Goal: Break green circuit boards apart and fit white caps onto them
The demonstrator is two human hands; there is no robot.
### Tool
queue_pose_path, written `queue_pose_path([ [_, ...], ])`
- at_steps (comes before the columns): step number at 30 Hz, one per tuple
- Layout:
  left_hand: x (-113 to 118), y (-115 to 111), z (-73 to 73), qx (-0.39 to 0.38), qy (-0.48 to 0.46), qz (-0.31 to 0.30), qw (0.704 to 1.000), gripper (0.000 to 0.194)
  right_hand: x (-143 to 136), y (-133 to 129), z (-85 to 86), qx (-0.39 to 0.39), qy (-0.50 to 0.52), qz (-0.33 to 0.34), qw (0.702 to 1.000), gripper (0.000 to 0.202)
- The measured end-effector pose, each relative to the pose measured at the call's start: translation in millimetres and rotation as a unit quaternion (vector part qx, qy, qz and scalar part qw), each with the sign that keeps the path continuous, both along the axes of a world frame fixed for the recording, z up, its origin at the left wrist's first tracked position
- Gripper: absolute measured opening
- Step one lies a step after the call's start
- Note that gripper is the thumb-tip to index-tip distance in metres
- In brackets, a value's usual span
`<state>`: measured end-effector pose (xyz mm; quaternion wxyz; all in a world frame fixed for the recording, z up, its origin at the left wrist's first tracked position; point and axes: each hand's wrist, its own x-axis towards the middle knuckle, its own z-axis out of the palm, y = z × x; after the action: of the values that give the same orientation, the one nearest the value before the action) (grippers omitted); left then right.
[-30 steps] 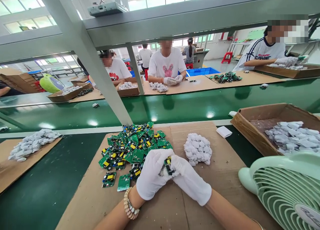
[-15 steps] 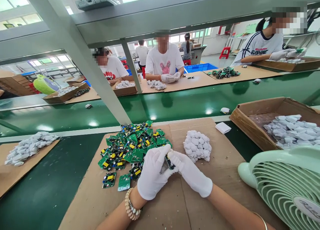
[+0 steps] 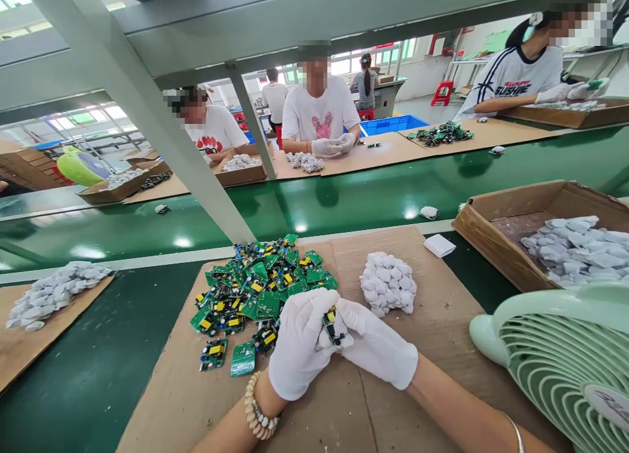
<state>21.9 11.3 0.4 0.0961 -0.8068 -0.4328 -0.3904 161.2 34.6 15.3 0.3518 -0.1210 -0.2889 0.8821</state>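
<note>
Both my hands wear white gloves and meet over the cardboard sheet (image 3: 417, 374). Between them is a small circuit board (image 3: 332, 323) with a yellow component and dark parts facing up. My left hand (image 3: 299, 345) is closed around its left side, a beaded bracelet at the wrist. The fingers of my right hand (image 3: 378, 343) grip it from the right. Something whitish shows under the board, but I cannot tell it from the glove fingers. Beyond my left hand lies a heap of green circuit boards (image 3: 263, 286). A pile of small white pieces (image 3: 388, 282) sits past my right hand.
At right stand a cardboard box (image 3: 496, 243) of white pieces and a pale green fan (image 3: 555, 354). A folded white piece (image 3: 439, 245) lies nearby. A green conveyor belt (image 3: 344, 204) carries several small items. A slanted metal post (image 3: 162, 125) rises at left. Co-workers sit across.
The circuit board has turned in my hands, so its yellow component now shows. My fingers have shifted around it. Items on the belt have moved slightly left, and the view has shifted a little.
</note>
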Motion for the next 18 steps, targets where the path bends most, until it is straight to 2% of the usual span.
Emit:
queue_pose_path([
  [6, 2, 0, 0.8, 0.005, 0.02, 0.007, 1.0, 0.049, 1, 2, -0.3, -0.012, 0.004, -0.009, 1.0, 0.03],
  [11, -3, 4, 3.7, 0.016, -0.014, 0.009, 1.0, 0.047, -6, -1, -4.6, -0.006, 0.01, -0.004, 1.0, 0.036],
  [14, -5, 5, 3.8, 0.018, -0.029, 0.019, 0.999, 0.043, -10, -4, -4.0, -0.009, 0.027, -0.007, 1.0, 0.031],
  [18, -7, 2, 2.5, 0.03, -0.011, 0.01, 0.999, 0.043, -7, -3, 0.9, 0.021, 0.041, 0.035, 0.998, 0.026],
])
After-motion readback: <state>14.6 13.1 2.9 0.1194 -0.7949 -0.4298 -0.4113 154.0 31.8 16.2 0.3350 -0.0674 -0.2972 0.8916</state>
